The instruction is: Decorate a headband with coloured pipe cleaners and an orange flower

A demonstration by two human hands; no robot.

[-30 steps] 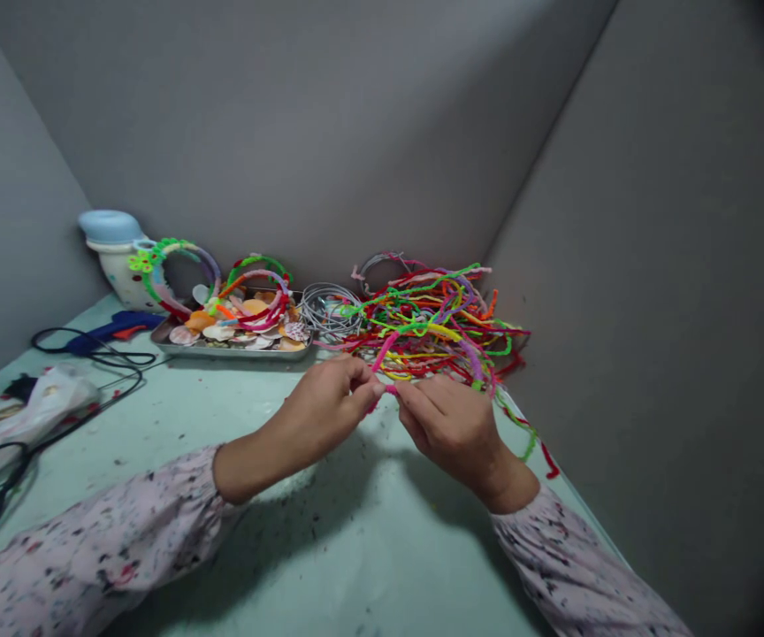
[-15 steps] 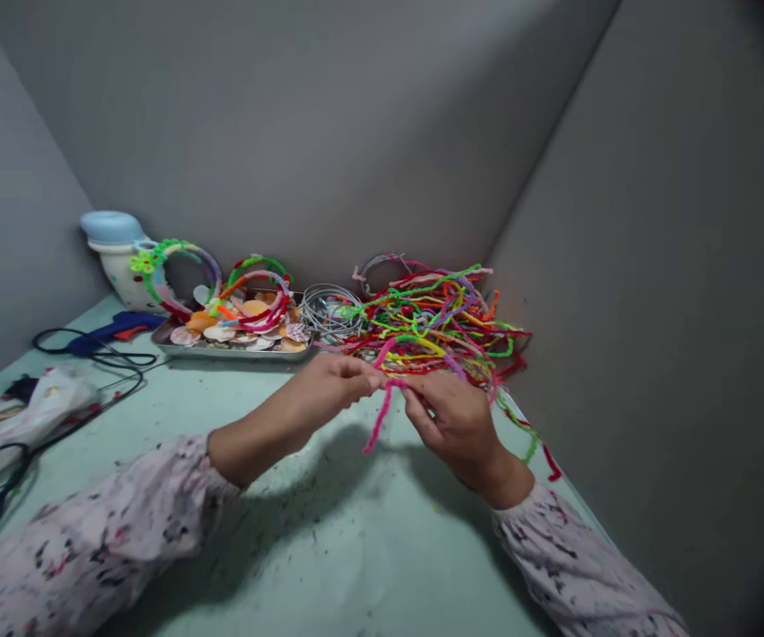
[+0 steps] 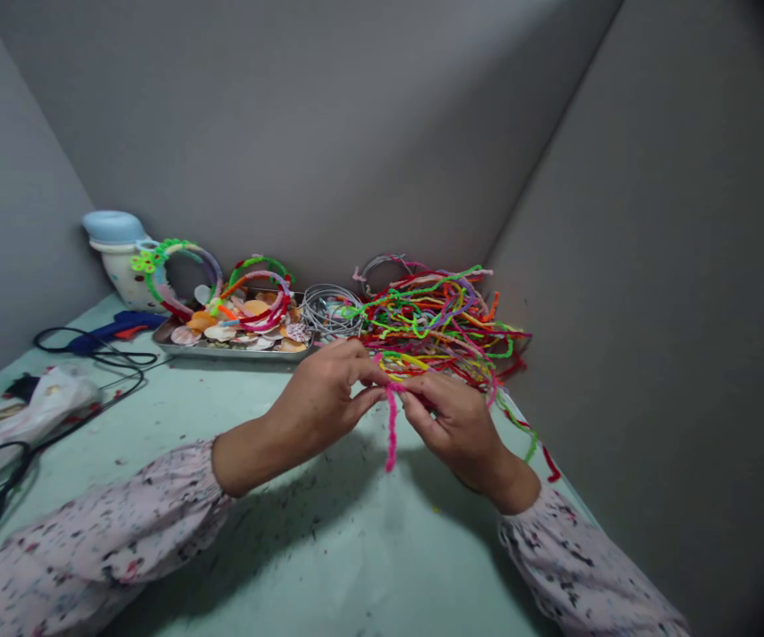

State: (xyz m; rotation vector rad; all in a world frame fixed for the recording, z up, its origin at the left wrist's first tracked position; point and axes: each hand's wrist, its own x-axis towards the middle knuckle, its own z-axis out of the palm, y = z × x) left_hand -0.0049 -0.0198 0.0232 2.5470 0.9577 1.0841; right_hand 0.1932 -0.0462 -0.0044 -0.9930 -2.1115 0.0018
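Observation:
Over the table, my left hand (image 3: 322,394) and my right hand (image 3: 458,425) are close together, both with fingers pinched. Between their fingertips is a bright pink pipe cleaner (image 3: 392,433), its free end hanging straight down. A ring wrapped in coloured pipe cleaner, with a yellow stretch (image 3: 412,360) showing, rises just behind the fingers. My right fingers close on the wrapped ring, though its lower part is hidden by the hands. Behind my right hand lies a tangled pile of colourful pipe cleaners (image 3: 448,310).
A metal tray (image 3: 236,352) of seashells (image 3: 255,323) bears finished-looking wrapped rings (image 3: 269,310). Beside it sit coiled grey wire rings (image 3: 331,310). To the left are a blue-lidded cup (image 3: 126,270), a blue glue gun (image 3: 113,332), a black cord (image 3: 43,442) and a plastic bag (image 3: 50,407).
My left hand has shifted, its fingers raised and bent more. The pink pipe cleaner's tail has swung from slanting left to hanging straight down. The ring's visible arc sits lower.

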